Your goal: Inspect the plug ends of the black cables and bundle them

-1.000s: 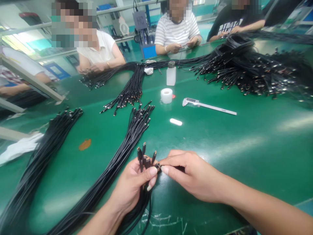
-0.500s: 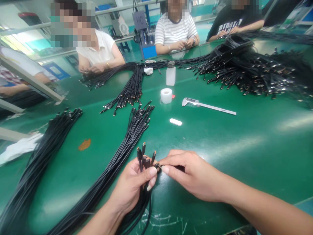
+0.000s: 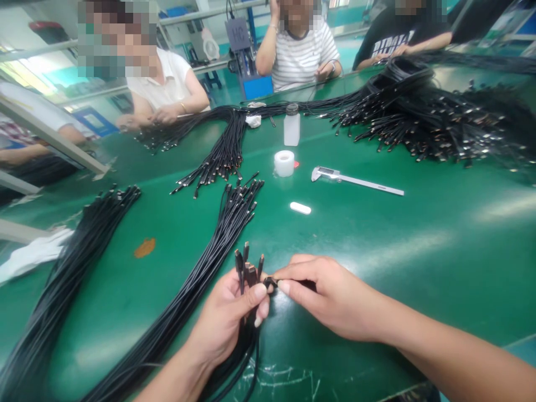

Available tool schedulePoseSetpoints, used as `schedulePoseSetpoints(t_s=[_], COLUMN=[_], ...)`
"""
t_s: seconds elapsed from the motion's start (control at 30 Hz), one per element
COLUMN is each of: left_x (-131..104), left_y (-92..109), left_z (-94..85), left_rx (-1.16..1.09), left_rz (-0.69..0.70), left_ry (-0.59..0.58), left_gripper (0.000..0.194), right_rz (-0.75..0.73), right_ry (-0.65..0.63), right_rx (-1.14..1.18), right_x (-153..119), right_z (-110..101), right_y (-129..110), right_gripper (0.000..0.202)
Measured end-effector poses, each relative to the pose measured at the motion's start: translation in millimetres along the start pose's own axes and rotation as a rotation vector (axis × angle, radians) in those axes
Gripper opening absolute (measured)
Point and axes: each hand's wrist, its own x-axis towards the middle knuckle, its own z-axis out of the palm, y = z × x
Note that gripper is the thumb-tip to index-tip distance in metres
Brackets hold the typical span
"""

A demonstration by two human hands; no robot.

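Note:
My left hand [image 3: 221, 318] is closed around several black cables [image 3: 239, 265], their metal-tipped connectors standing up above its thumb and fingers. The cables' tails run down from this hand toward the table's near edge. My right hand [image 3: 335, 296] pinches at a small black cable end [image 3: 270, 283] that sticks out sideways at the left thumb. Fingertips hide most of that piece. To the left, a long bundle of black cables [image 3: 196, 262] lies on the green table [image 3: 377, 257], with its connectors pointing away from me.
Another cable bundle [image 3: 84, 262] lies farther left, near a white cloth [image 3: 33, 257]. Ahead are a white oval piece [image 3: 300, 208], a tape roll [image 3: 284, 163], a caliper [image 3: 364, 183] and a bottle [image 3: 292, 127]. A large cable heap [image 3: 419, 117] is at back right. Several people sit opposite.
My hands stay nearly in place; the cable end between them has shifted slightly and shows more black. Across the table, the person in stripes has raised one hand to the head.

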Motion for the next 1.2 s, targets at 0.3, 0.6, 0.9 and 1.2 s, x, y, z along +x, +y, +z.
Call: schedulePoseSetpoints(t_s=[0.3,0.6,0.9,1.2], left_x=[-0.3,1.4,1.2,-0.7], left_y=[3.2,1.1,5.1,-2.1], left_z=[5.2,0.3,1.8,6.2], left_rx=[-0.018,-0.106,-0.035,0.086], left_rz=[-0.025,-0.050,-0.035,0.099], left_ry=[0.001,0.050,0.082,0.223], left_gripper=[0.027,0.028,0.035,0.035], right_rz=[0.002,0.128,0.184,0.029], right_ry=[-0.004,0.110,0.118,0.051], right_rx=[-0.018,0.101,0.130,0.003], right_x=[-0.6,-1.7,0.2,0.3], right_z=[-1.0,5.0,5.6,3.9], right_y=[-0.7,10.3,8.5,2.7], right_gripper=[0.033,0.017,0.022,0.027])
